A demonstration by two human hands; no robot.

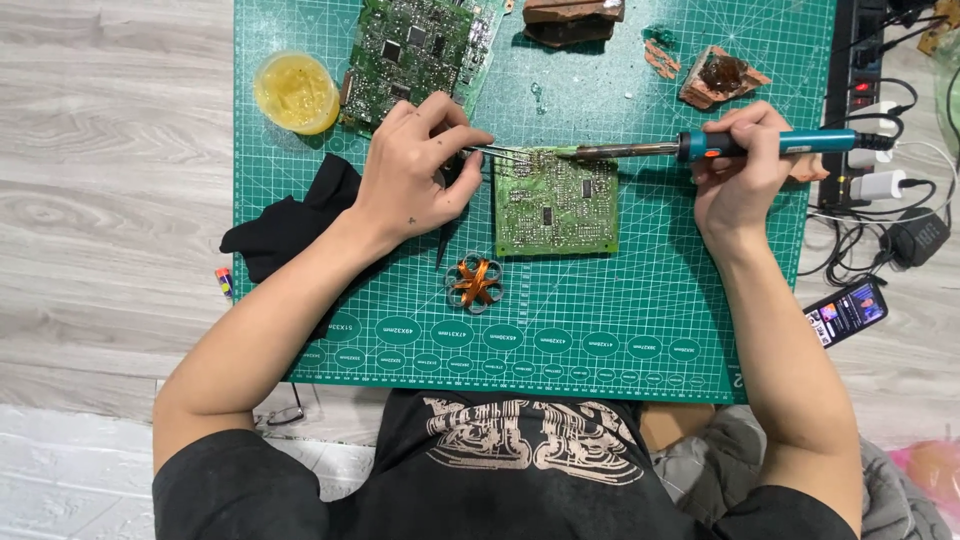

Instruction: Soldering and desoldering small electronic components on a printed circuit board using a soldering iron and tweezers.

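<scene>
A small green circuit board (pixel 556 205) lies in the middle of a green cutting mat (pixel 640 300). My left hand (pixel 412 168) pinches metal tweezers (pixel 500 152) whose tips reach the board's top left edge. My right hand (pixel 742 165) grips a teal-handled soldering iron (pixel 700 147), held level, its tip meeting the tweezers' tips at the board's upper edge. A second pair of dark tweezers (pixel 443 240) lies under my left hand.
A larger circuit board (pixel 415 50) and a yellow tub of flux (pixel 296 92) sit at the mat's top left. Brown brick pieces (pixel 722 76) lie at the top. A copper coil (pixel 474 282), a black cloth (pixel 290 222), a power strip (pixel 865 80) and a phone (pixel 846 312) surround the work.
</scene>
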